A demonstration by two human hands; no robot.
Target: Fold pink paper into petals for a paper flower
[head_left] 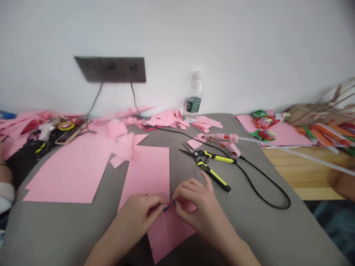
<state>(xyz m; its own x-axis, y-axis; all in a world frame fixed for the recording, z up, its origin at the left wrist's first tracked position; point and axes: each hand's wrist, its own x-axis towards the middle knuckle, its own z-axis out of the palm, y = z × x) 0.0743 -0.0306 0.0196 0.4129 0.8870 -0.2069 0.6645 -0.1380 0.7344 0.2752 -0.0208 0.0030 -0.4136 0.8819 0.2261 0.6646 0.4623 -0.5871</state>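
Both hands pinch the upper edge of a piece of pink paper, their fingertips nearly meeting at its middle. My left hand is closed on it from the left, thumb with a dark blue nail on top. My right hand is closed on it from the right, little finger raised. The paper hangs tilted toward me over the near part of the grey table. Beneath and beyond my hands lies a pink sheet. Open yellow-and-black pliers rest just past my right hand.
A pink glue gun with a long clear glue stick and black cable lies behind the pliers. A water bottle stands by the wall among pink scraps. Large pink sheets and a phone are left. Paper flowers lie right.
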